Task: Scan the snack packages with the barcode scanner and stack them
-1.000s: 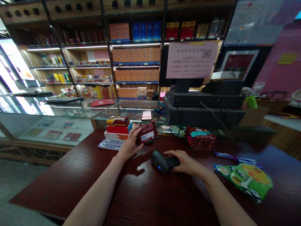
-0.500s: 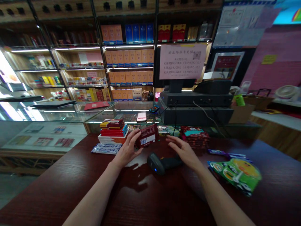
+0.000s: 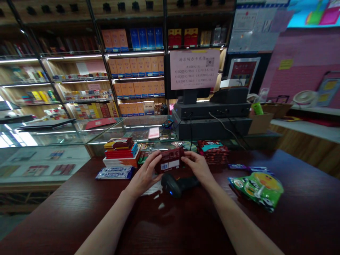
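Observation:
A small dark red box (image 3: 170, 160) with a white label and a barcode facing me is held up above the table. My left hand (image 3: 145, 174) is closed round its left end. At the right edge, my right hand (image 3: 198, 167) pinches the box between thumb and fingers. Just below lies a black handheld barcode scanner (image 3: 172, 186), a blue light glowing on its head. To the left is a stack of boxes and bars (image 3: 121, 150), with blue-and-white wrapped bars (image 3: 114, 172) in front of it. Dark red packets (image 3: 213, 152) are piled beyond my right hand.
A green snack bag (image 3: 259, 189) and purple wrapped bars (image 3: 247, 168) lie on the dark wooden table (image 3: 159, 230) at right. Behind stand a glass display counter (image 3: 127, 124) and a monitor with a paper sign (image 3: 195, 69) on it. Shelves of boxed goods line the wall.
My right hand has moved in from the right and taken hold of the box's right edge. The box is now more level. The whole view has shifted slightly to the right.

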The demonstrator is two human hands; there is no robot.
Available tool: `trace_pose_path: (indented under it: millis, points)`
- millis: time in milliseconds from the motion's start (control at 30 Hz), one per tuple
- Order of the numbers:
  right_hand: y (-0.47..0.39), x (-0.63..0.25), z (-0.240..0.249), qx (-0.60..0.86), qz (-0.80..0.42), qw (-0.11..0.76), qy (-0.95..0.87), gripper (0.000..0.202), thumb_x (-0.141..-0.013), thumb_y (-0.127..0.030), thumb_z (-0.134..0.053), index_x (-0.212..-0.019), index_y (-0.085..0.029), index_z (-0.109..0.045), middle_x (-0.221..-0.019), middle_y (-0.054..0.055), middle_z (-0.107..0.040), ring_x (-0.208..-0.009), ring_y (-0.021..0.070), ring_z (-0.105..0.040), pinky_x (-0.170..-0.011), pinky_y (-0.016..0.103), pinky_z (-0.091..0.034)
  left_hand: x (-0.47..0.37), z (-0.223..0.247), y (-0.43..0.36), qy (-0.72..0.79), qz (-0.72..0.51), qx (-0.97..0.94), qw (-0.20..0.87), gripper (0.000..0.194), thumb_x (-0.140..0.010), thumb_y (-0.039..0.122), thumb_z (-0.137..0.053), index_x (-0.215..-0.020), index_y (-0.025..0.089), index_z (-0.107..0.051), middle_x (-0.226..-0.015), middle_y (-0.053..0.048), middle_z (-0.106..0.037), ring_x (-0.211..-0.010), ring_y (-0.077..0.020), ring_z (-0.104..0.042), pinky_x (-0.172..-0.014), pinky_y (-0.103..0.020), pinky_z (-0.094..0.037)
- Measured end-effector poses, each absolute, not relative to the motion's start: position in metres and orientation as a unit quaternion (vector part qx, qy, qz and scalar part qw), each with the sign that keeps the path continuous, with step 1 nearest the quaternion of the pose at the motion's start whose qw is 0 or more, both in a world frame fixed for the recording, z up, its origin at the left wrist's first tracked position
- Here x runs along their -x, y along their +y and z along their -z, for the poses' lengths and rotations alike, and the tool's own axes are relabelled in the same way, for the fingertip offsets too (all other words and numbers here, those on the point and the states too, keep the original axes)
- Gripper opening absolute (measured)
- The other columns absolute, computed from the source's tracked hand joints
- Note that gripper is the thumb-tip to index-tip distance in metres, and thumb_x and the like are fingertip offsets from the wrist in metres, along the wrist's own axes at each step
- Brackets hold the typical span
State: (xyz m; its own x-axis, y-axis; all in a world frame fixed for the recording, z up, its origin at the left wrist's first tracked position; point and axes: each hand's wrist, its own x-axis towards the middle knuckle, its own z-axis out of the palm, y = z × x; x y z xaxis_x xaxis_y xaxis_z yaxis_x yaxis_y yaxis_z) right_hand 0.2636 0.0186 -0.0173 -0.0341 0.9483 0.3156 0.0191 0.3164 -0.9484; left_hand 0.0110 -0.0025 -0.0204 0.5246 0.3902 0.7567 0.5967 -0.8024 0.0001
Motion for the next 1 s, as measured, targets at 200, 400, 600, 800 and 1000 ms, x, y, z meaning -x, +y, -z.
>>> trace_pose_path:
  millis: [200, 400, 600, 800, 1000]
  points:
    - [0.016, -0.263, 0.015, 0.404, -0.430, 0.587, -0.555, 0.035, -0.066, -0.048, -0.081, -0.082, -0.019, -0.072, -0.077, 0.003, -0.074, -0.071, 0.0213, -0.067, -0.069, 0.033, -0.054, -0.009, 0.020, -0.003, -0.299, 0.412, 0.852, 0.123, 0.089, -0.089, 0.021, -0.065, -0.156, 0.029, -0.007, -0.162, -0.018, -0.022, -0.148, -0.0307, -0.028, -0.115, -0.052, -0.042]
    - [0.009, -0.258, 0.008, 0.382, -0.430, 0.612, -0.543, 0.033, -0.064, -0.048, -0.083, -0.077, -0.019, -0.075, -0.071, 0.001, -0.073, -0.064, 0.0173, -0.064, -0.063, 0.028, -0.050, -0.006, 0.027, 0.005, -0.339, 0.472, 0.813, 0.040, 0.093, -0.087, 0.027, -0.069, -0.157, 0.030, -0.007, -0.163, -0.018, -0.021, -0.142, -0.0303, -0.040, -0.111, -0.048, -0.044]
    - [0.004, -0.253, 0.003, 0.385, -0.381, 0.636, -0.550, 0.031, -0.065, -0.046, -0.083, -0.078, -0.018, -0.076, -0.069, 0.000, -0.071, -0.058, 0.0142, -0.057, -0.057, 0.025, -0.045, -0.007, 0.033, 0.008, -0.418, 0.490, 0.765, -0.009, 0.097, -0.084, 0.029, -0.073, -0.155, 0.031, -0.007, -0.127, -0.009, -0.063, -0.108, -0.0207, -0.068, -0.093, -0.039, -0.056]
    - [0.003, -0.249, 0.008, 0.408, -0.316, 0.636, -0.573, 0.029, -0.070, -0.045, -0.079, -0.078, -0.018, -0.076, -0.068, -0.001, -0.069, -0.059, 0.0143, -0.056, -0.059, 0.026, -0.045, -0.012, 0.026, 0.003, -0.506, 0.470, 0.722, -0.034, 0.092, -0.078, 0.027, -0.076, -0.151, 0.033, -0.020, -0.100, 0.002, -0.066, -0.070, -0.0127, -0.067, -0.070, -0.028, -0.056]
    - [0.006, -0.248, 0.013, 0.425, -0.312, 0.638, -0.560, 0.027, -0.071, -0.044, -0.077, -0.080, -0.019, -0.077, -0.074, 0.001, -0.073, -0.066, 0.0177, -0.063, -0.066, 0.028, -0.048, -0.018, 0.023, 0.003, -0.487, 0.507, 0.679, -0.211, 0.075, -0.075, 0.027, -0.073, -0.142, 0.031, -0.038, -0.101, 0.003, -0.061, -0.062, -0.0078, -0.065, -0.066, -0.025, -0.055]
